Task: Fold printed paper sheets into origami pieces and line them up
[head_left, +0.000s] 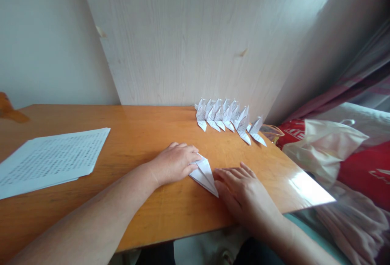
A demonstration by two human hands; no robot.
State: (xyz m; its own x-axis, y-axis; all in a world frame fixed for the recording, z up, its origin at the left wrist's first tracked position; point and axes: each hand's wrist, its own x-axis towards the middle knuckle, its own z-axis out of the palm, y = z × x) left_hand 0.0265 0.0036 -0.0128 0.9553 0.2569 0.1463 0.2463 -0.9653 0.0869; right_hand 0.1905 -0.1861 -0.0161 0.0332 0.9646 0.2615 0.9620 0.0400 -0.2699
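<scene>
A folded white paper [204,172] lies on the table in front of me, its narrow tip pointing down and to the right. My left hand [176,162] is closed on its upper left end, fingers and thumb pressing the paper against the wood and hiding that part. To the right, my right hand [239,186] rests palm down and open, fingers stretched out. Its thumb side is close to the paper's tip; whether they touch I cannot tell.
Several folded paper pieces with raised points [227,115] stand in rows at the back right of the wooden table [146,125]. A stack of printed sheets [55,157] lies at left. Beyond the right edge are a whitish plastic bag [326,143] and red bags [367,171].
</scene>
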